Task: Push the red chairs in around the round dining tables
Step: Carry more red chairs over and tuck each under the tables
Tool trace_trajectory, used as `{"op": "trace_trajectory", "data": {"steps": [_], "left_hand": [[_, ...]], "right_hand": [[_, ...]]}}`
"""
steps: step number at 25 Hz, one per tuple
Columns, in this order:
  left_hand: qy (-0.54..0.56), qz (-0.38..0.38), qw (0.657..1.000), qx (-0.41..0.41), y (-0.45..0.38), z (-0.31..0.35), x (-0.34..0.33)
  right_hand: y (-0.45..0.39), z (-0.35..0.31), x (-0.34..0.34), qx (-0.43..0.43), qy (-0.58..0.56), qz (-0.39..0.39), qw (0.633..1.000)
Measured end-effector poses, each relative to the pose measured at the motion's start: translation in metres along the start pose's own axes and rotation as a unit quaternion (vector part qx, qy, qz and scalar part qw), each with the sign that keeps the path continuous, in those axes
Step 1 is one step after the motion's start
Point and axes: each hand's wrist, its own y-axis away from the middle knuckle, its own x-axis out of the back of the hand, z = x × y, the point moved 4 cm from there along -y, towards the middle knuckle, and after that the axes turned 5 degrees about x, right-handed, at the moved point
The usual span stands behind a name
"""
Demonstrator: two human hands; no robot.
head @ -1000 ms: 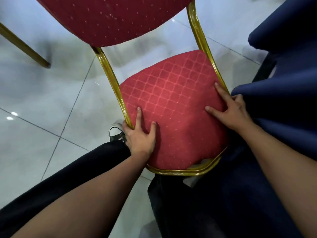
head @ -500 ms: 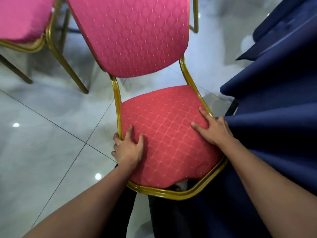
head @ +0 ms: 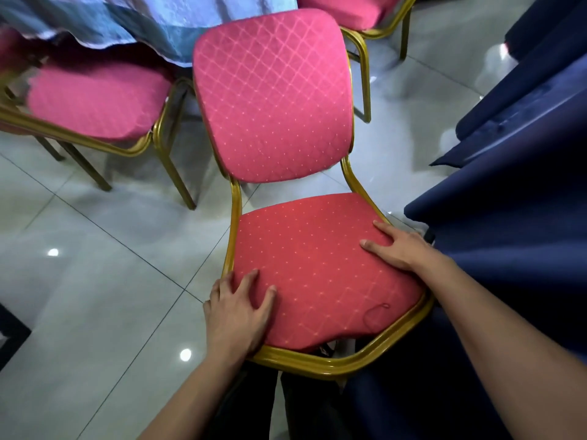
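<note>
A red padded chair (head: 311, 258) with a gold metal frame stands right in front of me, its backrest facing away from me. My left hand (head: 236, 312) grips the seat's front left corner, fingers spread on the cushion. My right hand (head: 397, 246) holds the seat's right edge, next to a dark blue tablecloth (head: 514, 192). Beyond the backrest hangs a light blue tablecloth (head: 152, 23) of a round table.
A second red chair (head: 95, 96) stands to the left, partly under the light blue cloth. A third red chair (head: 352, 11) shows at the top right. The floor (head: 95, 281) is glossy grey tile. My dark trouser legs are below the seat.
The view has tilted up, so the backrest, the neighbouring chairs and the light blue cloth have come into sight. Both hands stay on the seat's edges.
</note>
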Motion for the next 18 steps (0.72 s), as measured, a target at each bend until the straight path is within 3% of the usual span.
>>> {"op": "trace_trajectory", "data": {"steps": [4,8,11,15,18], "left_hand": [[0.024,-0.049,0.999,-0.006,0.020,0.032,0.046],[0.004,-0.043,0.988,-0.151,0.044,0.059,0.084],[-0.044,-0.004,0.972,-0.232,0.055,0.072,0.100],[-0.019,0.092,0.972,-0.215,0.028,0.088,0.138],[0.001,0.138,0.970,-0.199,0.006,0.101,0.166]], "right_hand": [[0.017,-0.011,0.046,-0.005,0.022,-0.046,0.999],[0.029,-0.027,0.081,0.004,-0.017,-0.053,0.998],[0.036,-0.038,0.111,0.020,-0.119,-0.014,0.993],[0.051,-0.058,0.146,0.030,-0.194,0.031,0.980],[0.077,-0.078,0.166,0.125,-0.242,0.156,0.950]]}}
